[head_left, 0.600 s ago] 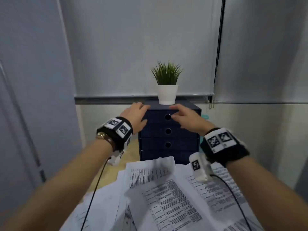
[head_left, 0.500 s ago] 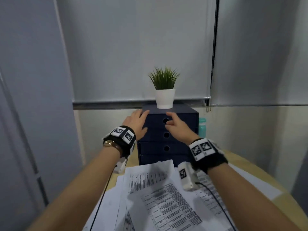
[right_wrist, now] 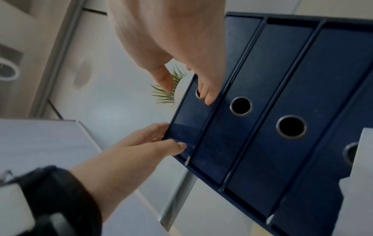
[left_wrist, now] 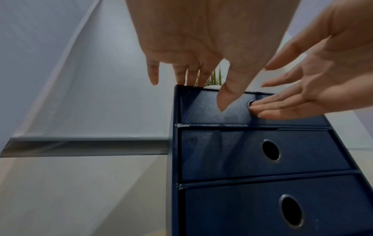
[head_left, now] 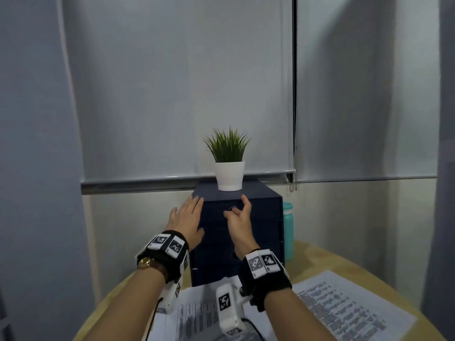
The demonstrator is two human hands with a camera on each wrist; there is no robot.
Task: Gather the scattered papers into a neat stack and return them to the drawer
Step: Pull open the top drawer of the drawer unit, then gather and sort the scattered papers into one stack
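Fingers (left_wrist: 268, 110) of the right hand (head_left: 240, 223) hook the top drawer (head_left: 261, 209) hole; left hand (head_left: 187, 217), grip released, presses flat on the drawer unit (head_left: 258, 244) corner; papers (head_left: 344, 313) lie on the tabletop (head_left: 327, 259).

Both forearms are bare. Each wrist wears a black fabric wristband (head_left: 170, 260) topped with white tiles printed in black-and-white square markers, plus a white plastic camera module (head_left: 227, 306) (cable trailing). A gold wristwatch (head_left: 145, 262) circles the left wrist.
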